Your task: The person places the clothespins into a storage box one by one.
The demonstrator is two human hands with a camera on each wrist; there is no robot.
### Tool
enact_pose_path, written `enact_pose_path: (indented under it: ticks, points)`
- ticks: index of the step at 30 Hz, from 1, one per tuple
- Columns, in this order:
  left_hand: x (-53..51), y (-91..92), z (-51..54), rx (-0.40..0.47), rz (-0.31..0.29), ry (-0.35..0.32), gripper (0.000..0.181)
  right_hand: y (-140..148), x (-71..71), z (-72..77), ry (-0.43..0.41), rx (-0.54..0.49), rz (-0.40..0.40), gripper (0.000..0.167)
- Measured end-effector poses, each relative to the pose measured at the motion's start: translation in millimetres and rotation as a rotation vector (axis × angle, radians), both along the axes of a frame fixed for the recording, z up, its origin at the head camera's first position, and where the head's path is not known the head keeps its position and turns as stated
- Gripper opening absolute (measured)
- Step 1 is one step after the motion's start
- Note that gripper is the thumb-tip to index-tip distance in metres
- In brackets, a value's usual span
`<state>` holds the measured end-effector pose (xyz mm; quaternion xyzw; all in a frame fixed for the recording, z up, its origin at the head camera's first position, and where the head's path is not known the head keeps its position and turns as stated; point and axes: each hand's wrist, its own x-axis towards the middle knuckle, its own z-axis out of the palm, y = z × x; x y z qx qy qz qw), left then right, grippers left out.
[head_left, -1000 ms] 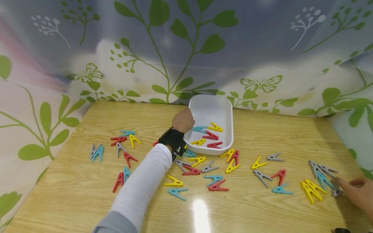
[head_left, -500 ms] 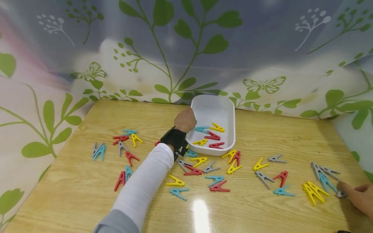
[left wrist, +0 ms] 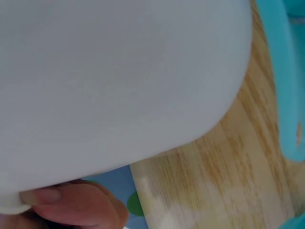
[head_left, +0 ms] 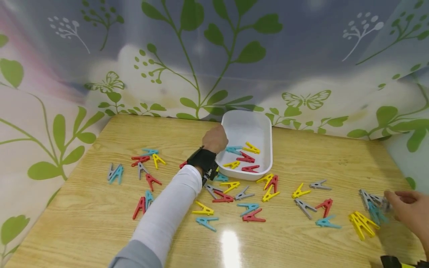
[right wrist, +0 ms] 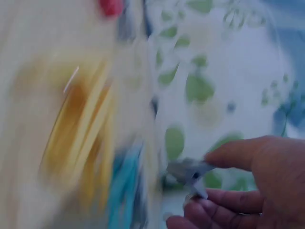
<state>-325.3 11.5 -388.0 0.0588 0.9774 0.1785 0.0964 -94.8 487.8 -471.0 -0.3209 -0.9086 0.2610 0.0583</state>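
Note:
My left hand (head_left: 215,139) grips the left rim of a white plastic bin (head_left: 246,119); in the left wrist view, the thumb and curled fingers (left wrist: 78,205) hold its edge. Inside the bin lie several clothespins: a blue one (head_left: 233,150), yellow ones and red ones. At the table's right side my right hand (head_left: 410,210) pinches a grey clothespin (right wrist: 188,172) between thumb and fingers, above the table. Below it are a blue clothespin (head_left: 377,214), grey clothespins (head_left: 365,197) and yellow clothespins (head_left: 362,224). The right wrist view is blurred.
Loose red, yellow, blue and grey clothespins lie across the wooden table (head_left: 295,242), including a red one (head_left: 152,181) at left and a grey one (head_left: 304,207) at right. A leaf-patterned cloth (head_left: 161,70) hangs behind the table.
My right hand has lifted the grey clothespin from beside the right-hand group and moved slightly up and away. My left hand stays on the bin's rim; the head view has shifted slightly.

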Motion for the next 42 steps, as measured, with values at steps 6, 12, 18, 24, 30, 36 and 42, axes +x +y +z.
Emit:
enact_pose_path:
  ticks: [6, 12, 18, 24, 30, 36, 42]
  points:
    - [1.7, -0.5, 2.6, 0.005, 0.013, 0.002, 0.023, -96, -45.9, 75.6, 0.006, 0.079, 0.305, 0.076]
    - [2.5, 0.0, 0.5, 0.004, 0.008, 0.006, 0.023, -202, -84.5, 131.6, 0.118, 0.018, 0.573, 0.064]
    - [0.6, 0.7, 0.2, -0.019, 0.022, 0.018, 0.025, -265, -121.7, 133.3, 0.087, -0.007, 0.722, 0.056]
    - [0.9, 2.1, 0.8, -0.011, 0.017, 0.023, 0.025, -294, -137.1, 121.0, 0.025, 0.064, 0.747, 0.05]
    - [1.6, 1.1, -2.0, -0.005, 0.007, 0.028, 0.025, -298, -139.3, 107.7, 0.014, 0.059, 0.754, 0.05]
    - [0.7, 0.8, -2.6, 0.005, 0.004, 0.043, 0.027, -296, -133.6, 103.3, 0.118, 0.011, 0.747, 0.038]
    - [-0.5, -1.3, -2.9, 0.007, 0.006, 0.039, 0.028, -285, -124.1, 104.9, 0.233, 0.009, 0.733, 0.033]
